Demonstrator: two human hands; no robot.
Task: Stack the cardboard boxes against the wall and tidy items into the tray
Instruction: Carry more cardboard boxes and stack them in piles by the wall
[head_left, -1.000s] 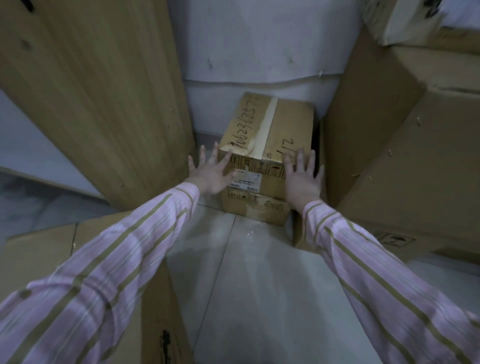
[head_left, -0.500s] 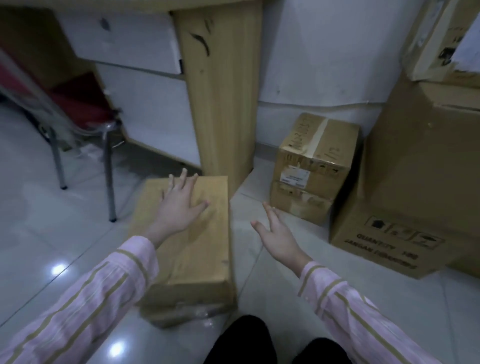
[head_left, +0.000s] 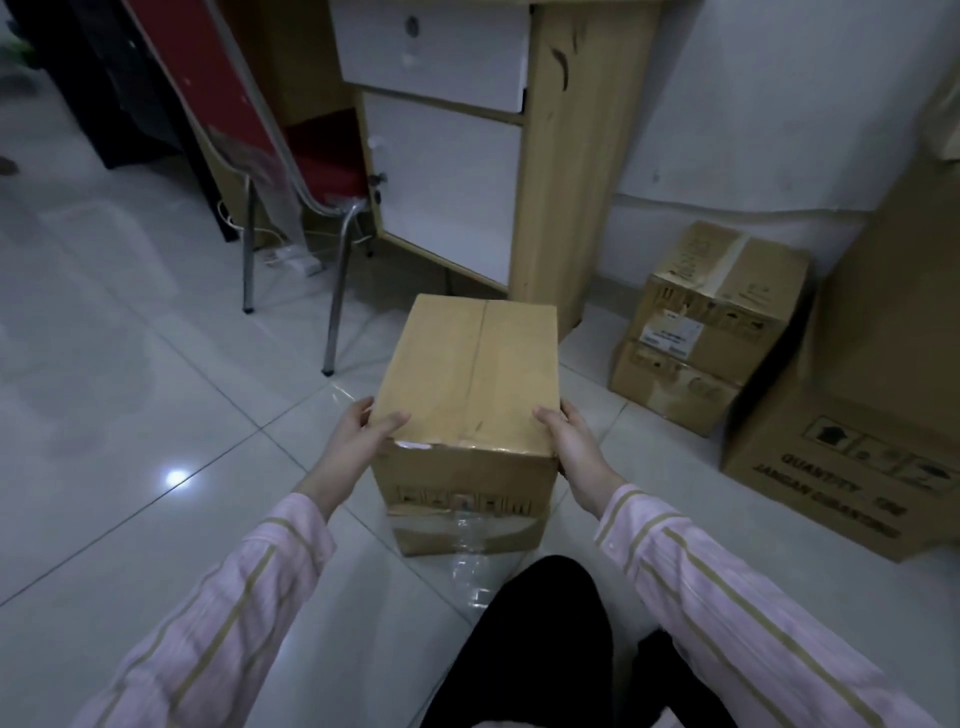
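Brown and matte, the cardboard box (head_left: 467, 384) is sitting square-edged between both hands, low over the glossy tiled floor (head_left: 156, 415). Whether its base is touching the tiles I cannot tell. The left hand (head_left: 358, 441) and right hand (head_left: 574, 441) are clamping its near top corners, thumbs lying on the lid and fingers curling down the side walls. A straight seam is running along the lid away from the grip, and crinkled clear tape (head_left: 467, 538) is peeling on the front face below it.

Past the box's far edge a pale wooden desk panel (head_left: 550, 182) is standing close. Right of the grip, a smaller taped box (head_left: 717, 322) is resting by the white wall (head_left: 753, 104), just beside a large printed carton (head_left: 857, 441). Bare tile is lying open between the held box and those two. Left of the grip, metal chair legs (head_left: 337, 291) are standing near.
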